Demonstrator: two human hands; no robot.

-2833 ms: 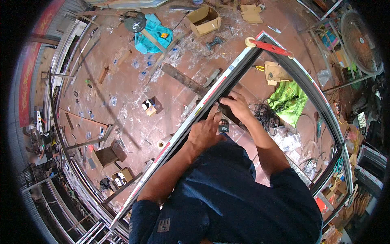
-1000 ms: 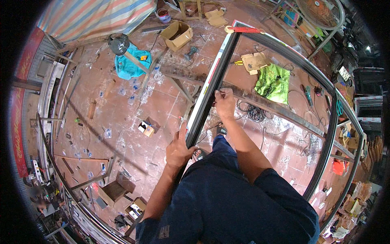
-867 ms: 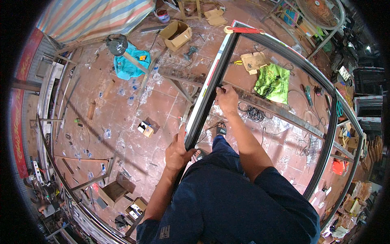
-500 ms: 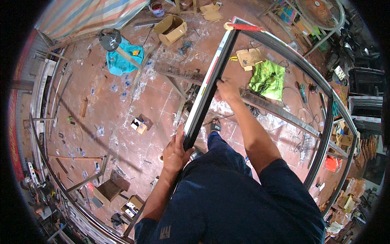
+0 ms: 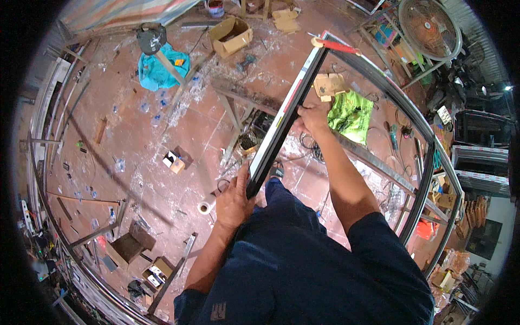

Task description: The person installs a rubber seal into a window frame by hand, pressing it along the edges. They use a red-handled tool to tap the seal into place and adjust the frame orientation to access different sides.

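Note:
A large black frame (image 5: 292,116) of metal profile, with white film along its outer face, slants away in front of me; it looks like a door or window frame. My left hand (image 5: 235,201) is wrapped round the near end of its left bar. Farther up the same bar, my right hand (image 5: 314,120) grips the inner side with curled fingers, some hidden behind the profile. On the far corner of the frame lies a red tool with a pale end (image 5: 341,49), whose kind I cannot make out.
Under the frame runs a metal support beam (image 5: 374,160). A lime-green cloth (image 5: 352,116) and a flattened cardboard piece (image 5: 329,85) lie beyond it. An open cardboard box (image 5: 230,38), a teal bag (image 5: 162,69) and a white roll (image 5: 204,207) are on the floor. A fan (image 5: 430,30) stands far right.
The view has shifted a little, bringing more of the fan and the white roll into sight. Both hands stay on the same bar, which sits much as before.

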